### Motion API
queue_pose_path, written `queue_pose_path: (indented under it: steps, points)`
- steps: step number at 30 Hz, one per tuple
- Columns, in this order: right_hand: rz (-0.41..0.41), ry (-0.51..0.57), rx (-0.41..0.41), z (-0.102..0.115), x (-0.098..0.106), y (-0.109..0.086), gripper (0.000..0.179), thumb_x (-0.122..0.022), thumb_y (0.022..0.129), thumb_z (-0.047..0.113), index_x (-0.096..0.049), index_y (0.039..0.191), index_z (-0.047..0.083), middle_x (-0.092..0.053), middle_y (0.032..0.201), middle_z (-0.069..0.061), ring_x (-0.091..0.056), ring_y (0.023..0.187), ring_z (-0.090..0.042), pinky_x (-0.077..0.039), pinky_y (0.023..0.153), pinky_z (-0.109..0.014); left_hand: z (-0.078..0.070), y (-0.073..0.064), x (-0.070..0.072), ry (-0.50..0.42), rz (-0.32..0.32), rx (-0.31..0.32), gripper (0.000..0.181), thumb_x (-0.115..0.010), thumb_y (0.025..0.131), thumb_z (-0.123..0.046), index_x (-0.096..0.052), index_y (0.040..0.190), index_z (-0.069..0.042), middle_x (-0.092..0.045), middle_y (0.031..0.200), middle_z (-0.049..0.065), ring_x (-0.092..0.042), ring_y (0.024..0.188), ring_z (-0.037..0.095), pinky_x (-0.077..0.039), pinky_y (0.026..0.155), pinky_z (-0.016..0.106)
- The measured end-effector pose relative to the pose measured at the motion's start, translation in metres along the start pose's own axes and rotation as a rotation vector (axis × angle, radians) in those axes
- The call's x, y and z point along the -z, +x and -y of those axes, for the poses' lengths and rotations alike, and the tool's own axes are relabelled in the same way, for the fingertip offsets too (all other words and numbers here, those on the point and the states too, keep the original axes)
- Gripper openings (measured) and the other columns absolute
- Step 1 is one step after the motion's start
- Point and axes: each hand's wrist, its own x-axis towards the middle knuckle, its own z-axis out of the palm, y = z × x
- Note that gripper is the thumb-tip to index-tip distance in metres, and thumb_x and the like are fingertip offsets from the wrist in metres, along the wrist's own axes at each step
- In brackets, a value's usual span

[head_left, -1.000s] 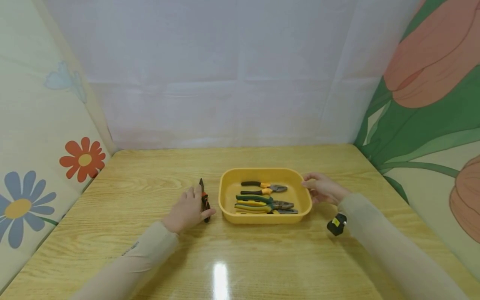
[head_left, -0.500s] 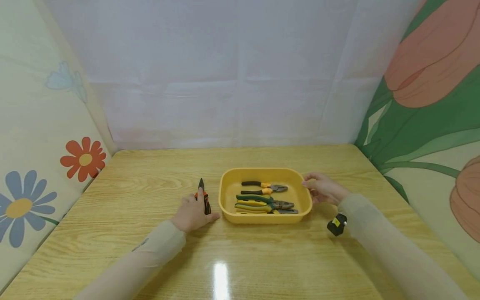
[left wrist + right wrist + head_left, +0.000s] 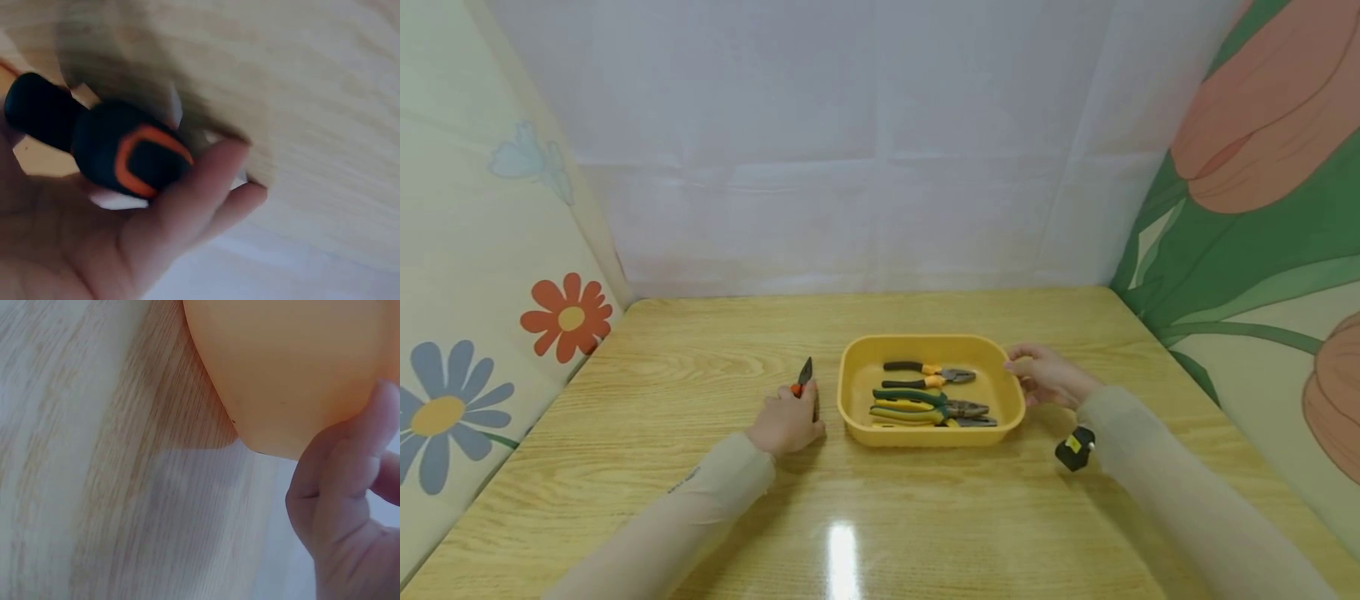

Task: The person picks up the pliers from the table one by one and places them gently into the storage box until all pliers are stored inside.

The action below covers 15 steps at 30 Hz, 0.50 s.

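Note:
My left hand [image 3: 786, 423] grips pliers with black and orange handles just left of the yellow tray [image 3: 925, 437]; their dark jaws point away from me. In the left wrist view the fingers curl round the handle [image 3: 134, 150], hiding part of it. At the tray's right end, my right hand [image 3: 1047, 377] holds the rim with thumb and bent fingers. Inside the tray lie pliers with black and orange grips [image 3: 928, 369], and green and yellow-handled pliers [image 3: 917, 412] bunched near the front wall, overlapping one another.
Everything stands on a wood-grain table [image 3: 700, 350]. A pale cloth [image 3: 865, 167] hangs behind its far edge, and flower-printed panels [image 3: 1247, 275] flank it. Strapped at my right wrist is a small black device [image 3: 1075, 448].
My left hand has slid slightly right and towards me, and its fingers have closed round the black and orange pliers, which have turned a little. The right hand and tray have stayed put.

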Motion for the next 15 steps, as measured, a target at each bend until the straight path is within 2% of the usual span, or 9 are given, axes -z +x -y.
queue_pose_path:
  steps: [2, 5, 9, 15]
  points:
    - [-0.005, -0.001, 0.000, 0.0001, -0.0001, 0.0000, 0.027, -0.043, 0.104, 0.011, -0.037, 0.125, -0.004, -0.051, 0.085, -0.005, -0.055, 0.064, -0.012, -0.051, 0.054, -0.027, 0.0012, 0.0003, 0.0000, 0.036, -0.037, -0.032, 0.070, -0.066, 0.092, -0.026, -0.035, 0.146, 0.007, -0.049, 0.116, 0.041, -0.055, 0.097, 0.049, -0.050, 0.081, 0.054]
    - [-0.009, -0.002, 0.001, 0.0004, -0.0005, -0.0001, 0.027, -0.044, 0.104, 0.011, -0.037, 0.125, -0.004, -0.051, 0.085, -0.005, -0.055, 0.064, -0.012, -0.051, 0.053, -0.027, 0.0026, 0.0004, -0.0003, 0.102, -0.095, -0.048, 0.069, -0.071, 0.087, -0.023, -0.041, 0.142, 0.008, -0.053, 0.107, 0.038, -0.058, 0.090, 0.047, -0.054, 0.068, 0.052]
    - [-0.012, -0.005, -0.002, 0.0006, -0.0011, -0.0002, 0.026, -0.044, 0.104, 0.011, -0.038, 0.124, -0.004, -0.051, 0.085, -0.005, -0.055, 0.064, -0.011, -0.051, 0.053, -0.026, 0.0033, 0.0017, -0.0030, 0.144, -0.121, -0.007, 0.066, -0.068, 0.086, -0.020, -0.043, 0.142, 0.004, -0.051, 0.101, 0.034, -0.056, 0.086, 0.046, -0.051, 0.052, 0.055]
    - [-0.008, -0.009, 0.002, 0.0005, -0.0006, -0.0009, 0.024, -0.043, 0.104, 0.010, -0.038, 0.123, -0.003, -0.050, 0.085, -0.005, -0.053, 0.064, -0.011, -0.050, 0.053, -0.026, 0.0064, 0.0067, -0.0067, 0.173, -0.171, 0.025, 0.061, -0.062, 0.084, -0.016, -0.046, 0.141, -0.004, -0.051, 0.092, 0.029, -0.054, 0.074, 0.037, -0.049, 0.045, 0.047]
